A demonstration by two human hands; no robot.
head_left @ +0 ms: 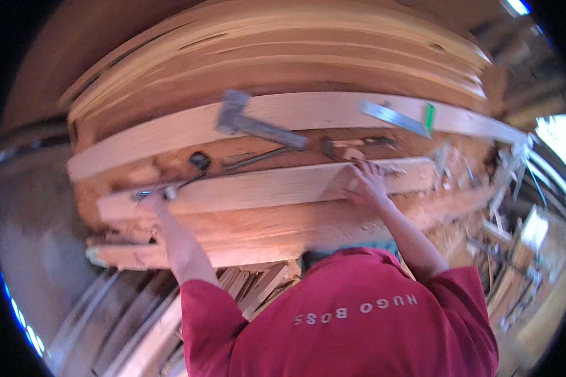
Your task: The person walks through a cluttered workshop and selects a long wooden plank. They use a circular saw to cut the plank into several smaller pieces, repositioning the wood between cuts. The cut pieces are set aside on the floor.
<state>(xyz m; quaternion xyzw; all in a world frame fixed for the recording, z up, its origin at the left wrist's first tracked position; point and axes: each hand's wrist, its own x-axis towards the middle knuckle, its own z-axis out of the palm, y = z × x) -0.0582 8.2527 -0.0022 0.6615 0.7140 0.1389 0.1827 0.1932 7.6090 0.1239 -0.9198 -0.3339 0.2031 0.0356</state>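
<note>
My left hand [156, 204] is blurred at the left end of the nearer pale board [258, 188], beside a small blue-and-metal item [143, 195]; whether it grips anything is unclear. My right hand [368, 187] rests on that board toward its right, fingers spread, near a small wooden piece [352, 154]. Just beyond lie a dark rounded object [200, 161] and long dark metal tools [258, 157]. A grey L-shaped tool [261, 129] and a silver square with a green part [393, 118] lie across the farther board [151, 135].
Long boards [277, 31] are stacked along the back of the orange-brown workbench [283, 220]. Timber offcuts [519, 257] are piled at the right, and long strips of wood [132, 308] lie below at the left. A bright opening [556, 138] shows at the far right.
</note>
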